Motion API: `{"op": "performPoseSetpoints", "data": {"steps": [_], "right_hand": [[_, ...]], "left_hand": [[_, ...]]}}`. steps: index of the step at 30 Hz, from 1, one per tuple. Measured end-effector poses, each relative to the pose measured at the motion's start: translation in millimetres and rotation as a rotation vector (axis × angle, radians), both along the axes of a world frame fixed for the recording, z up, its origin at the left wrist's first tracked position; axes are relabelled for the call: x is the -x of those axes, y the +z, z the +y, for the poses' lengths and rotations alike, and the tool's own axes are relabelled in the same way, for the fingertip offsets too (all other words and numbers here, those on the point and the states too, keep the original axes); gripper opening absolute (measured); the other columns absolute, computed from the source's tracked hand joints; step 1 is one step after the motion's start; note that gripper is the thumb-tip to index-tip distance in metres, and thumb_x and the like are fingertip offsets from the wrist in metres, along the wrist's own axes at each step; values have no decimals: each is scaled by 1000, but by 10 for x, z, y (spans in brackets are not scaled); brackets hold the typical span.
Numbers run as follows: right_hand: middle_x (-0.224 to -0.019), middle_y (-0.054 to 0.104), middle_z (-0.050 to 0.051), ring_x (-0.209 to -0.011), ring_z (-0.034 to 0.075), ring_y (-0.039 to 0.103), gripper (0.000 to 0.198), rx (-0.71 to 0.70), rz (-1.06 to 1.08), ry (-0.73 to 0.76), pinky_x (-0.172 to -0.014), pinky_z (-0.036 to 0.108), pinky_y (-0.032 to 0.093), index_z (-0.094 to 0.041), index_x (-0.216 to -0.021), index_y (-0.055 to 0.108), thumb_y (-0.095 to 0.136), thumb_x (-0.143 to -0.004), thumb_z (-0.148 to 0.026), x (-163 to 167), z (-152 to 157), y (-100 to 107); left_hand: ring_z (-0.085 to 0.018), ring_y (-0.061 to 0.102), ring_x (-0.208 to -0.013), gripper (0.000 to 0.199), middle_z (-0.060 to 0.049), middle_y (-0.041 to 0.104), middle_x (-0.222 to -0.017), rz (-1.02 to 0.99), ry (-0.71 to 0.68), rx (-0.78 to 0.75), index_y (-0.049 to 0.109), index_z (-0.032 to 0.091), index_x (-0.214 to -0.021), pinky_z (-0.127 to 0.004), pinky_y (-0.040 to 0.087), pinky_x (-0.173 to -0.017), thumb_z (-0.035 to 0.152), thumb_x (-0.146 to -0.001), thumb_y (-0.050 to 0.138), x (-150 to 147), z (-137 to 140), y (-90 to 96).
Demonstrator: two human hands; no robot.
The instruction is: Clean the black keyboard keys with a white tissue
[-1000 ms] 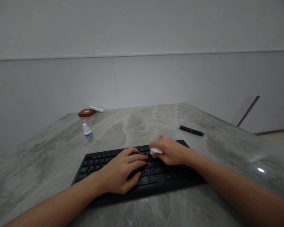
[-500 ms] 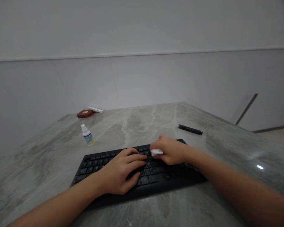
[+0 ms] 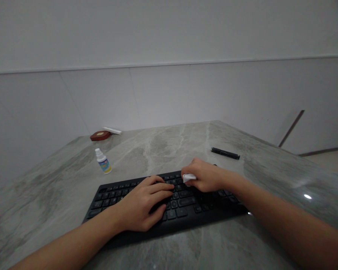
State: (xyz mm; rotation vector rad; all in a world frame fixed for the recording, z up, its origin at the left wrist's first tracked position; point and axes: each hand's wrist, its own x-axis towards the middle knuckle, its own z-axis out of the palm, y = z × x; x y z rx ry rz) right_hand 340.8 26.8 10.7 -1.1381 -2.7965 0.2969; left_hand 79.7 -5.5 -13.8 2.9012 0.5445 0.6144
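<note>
A black keyboard point(image 3: 183, 221) lies slightly angled on the marbled grey table, partly covered by both hands and forearms. Across its middle rests my left hand point(image 3: 145, 204), palm down, with the fingers stretched out and apart over the keys. My right hand point(image 3: 204, 175) is closed around a small folded white wipe point(image 3: 189, 177), perhaps tissue or cloth, over the upper right keys. Only a corner of the wipe shows below the curled fingers; the rest is hidden in the grip.
A small white spray bottle point(image 3: 103, 162) with a blue and yellow label stands beyond the keyboard at left. Farther back lie a dark red box point(image 3: 100, 135) and a white bar-shaped item point(image 3: 112, 130). A black pen point(image 3: 225, 153) lies at right. The wall borders the table point(image 3: 163, 146).
My right hand has shifted slightly right and away from me along the keys with the white wipe. My left hand stays in place on the keyboard.
</note>
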Motion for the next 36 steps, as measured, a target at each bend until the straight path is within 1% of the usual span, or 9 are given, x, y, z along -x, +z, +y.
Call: {"op": "performPoseSetpoints", "data": {"steps": [5, 7, 12, 16, 21, 24, 27, 33, 36], "right_hand": [[-77, 68, 4, -74, 19, 60, 7, -15, 70, 46, -81, 33, 42, -18, -86, 65, 58, -85, -16, 58, -24, -11], [-77, 69, 4, -75, 19, 61, 7, -21, 63, 51, -84, 34, 41, -18, -85, 65, 59, -84, -16, 44, -14, -4], [-71, 67, 6, -72, 22, 61, 5, -6, -38, -42, -73, 32, 40, -17, -79, 67, 62, -82, -18, -76, 21, 45], [-71, 68, 6, -72, 21, 61, 3, -8, -19, 32, -74, 32, 41, -17, -80, 66, 63, -80, -17, -31, -14, -2], [-78, 70, 5, -74, 19, 62, 7, -6, 88, 67, -79, 33, 42, -17, -87, 65, 59, -86, -19, 83, -53, -63], [-73, 68, 3, -71, 18, 61, 4, -2, 63, 80, -82, 34, 42, -17, -80, 64, 61, -83, -17, 58, -40, -22], [-67, 66, 3, -69, 19, 60, 6, -6, 13, 53, -79, 34, 42, -17, -75, 63, 62, -81, -16, 10, -22, 5], [-77, 69, 4, -73, 19, 62, 5, 4, 101, 108, -81, 33, 43, -17, -86, 64, 59, -85, -18, 55, -39, -64], [-78, 70, 3, -76, 19, 63, 5, 15, 108, 106, -84, 35, 42, -18, -85, 64, 59, -85, -17, 67, -30, -73]], "left_hand": [[-31, 53, -120, 36, -13, 65, -130, 1, 1, -2, 64, 12, -122, -50, 51, -101, 13, -88, 53, 10, -7, 2], [-30, 53, -120, 36, -13, 65, -130, 5, 2, 0, 64, 12, -123, -50, 51, -102, 13, -88, 53, 10, -4, -1], [-30, 54, -118, 35, -14, 65, -129, -14, -5, 0, 64, 11, -121, -51, 52, -100, 12, -88, 52, -6, 5, 4], [-30, 55, -116, 35, -15, 66, -128, -28, -11, -13, 64, 11, -120, -51, 53, -98, 11, -88, 52, -12, -4, 17], [-30, 54, -118, 36, -14, 65, -129, -26, -8, -7, 64, 12, -122, -50, 52, -100, 11, -87, 53, -11, -2, 11], [-30, 54, -118, 36, -14, 65, -129, -20, -11, -5, 64, 11, -122, -50, 52, -100, 11, -87, 53, -7, 2, 1], [-30, 54, -118, 36, -14, 65, -130, -10, -8, -1, 63, 12, -123, -50, 52, -100, 11, -88, 52, 0, 3, -2], [-30, 54, -117, 35, -14, 65, -128, -23, -11, -6, 64, 10, -121, -50, 52, -100, 11, -87, 53, -10, -4, 23], [-30, 54, -117, 34, -15, 66, -127, -20, -12, -4, 64, 10, -120, -50, 52, -99, 12, -88, 53, -20, -9, 32]]}}
